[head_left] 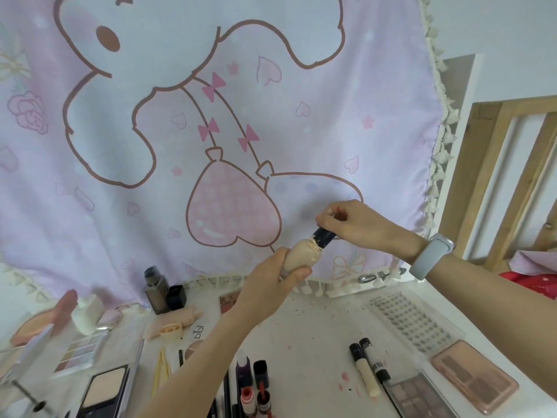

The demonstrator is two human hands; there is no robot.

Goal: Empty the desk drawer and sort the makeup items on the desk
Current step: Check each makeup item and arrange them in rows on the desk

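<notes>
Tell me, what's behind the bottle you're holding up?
Behind the beige bottle hangs a pink cartoon curtain with a heart balloon. The left hand hides the bottle's lower part, and the right hand covers its dark cap's top.

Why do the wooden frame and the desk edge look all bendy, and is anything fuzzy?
Head view: the wide lens bows the wooden frame and desk edge; light is soft and even with faint shadows; the makeup at the lower left edge looks soft, while the foundation tube looks fairly sharp.
</notes>
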